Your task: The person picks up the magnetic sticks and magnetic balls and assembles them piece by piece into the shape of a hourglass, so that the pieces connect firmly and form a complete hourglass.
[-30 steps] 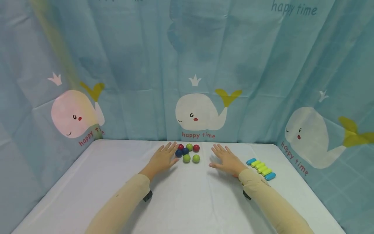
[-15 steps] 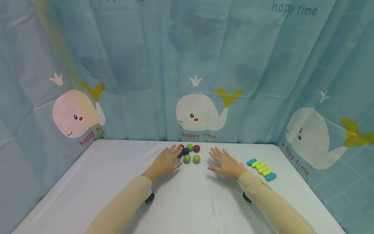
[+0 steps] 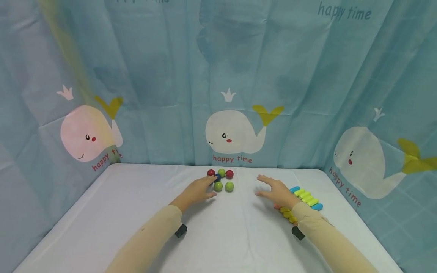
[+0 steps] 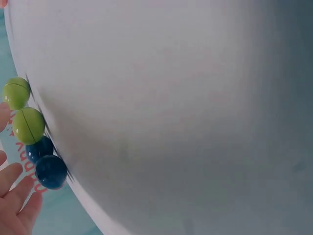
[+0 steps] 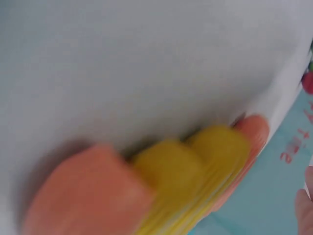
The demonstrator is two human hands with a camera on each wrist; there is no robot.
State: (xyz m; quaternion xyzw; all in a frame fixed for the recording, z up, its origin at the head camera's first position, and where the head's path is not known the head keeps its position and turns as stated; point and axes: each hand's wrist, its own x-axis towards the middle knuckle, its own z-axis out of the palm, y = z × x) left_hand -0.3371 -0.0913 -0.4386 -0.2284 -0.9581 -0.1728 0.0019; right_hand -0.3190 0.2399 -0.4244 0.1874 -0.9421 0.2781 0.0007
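My left hand (image 3: 196,191) hovers at the left side of a cluster of small glossy balls, its fingers extended. Its fingertips partly cover a dark blue ball (image 3: 218,177); whether they touch it I cannot tell. The left wrist view shows two blue balls (image 4: 51,172) and two green balls (image 4: 28,126) beside the fingers. Two red balls (image 3: 229,174) lie toward the back. My right hand (image 3: 278,194), thumb and fingers spread apart, holds nothing. Under its wrist sits a row of stubby yellow pieces (image 3: 288,215) with orange ends (image 5: 93,196), partly hidden by the sleeve.
Right of the right hand, lime-yellow stubby pieces (image 3: 306,196) form a slanted row between blue ones (image 3: 317,207). A white-covered table (image 3: 225,235) carries everything. A blue whale-print curtain (image 3: 164,132) hangs along its back and sides.
My left hand has shifted right over the blue balls, with its fingers lower. My right hand has moved right, away from the balls, and turned more sideways. The balls stay in place.
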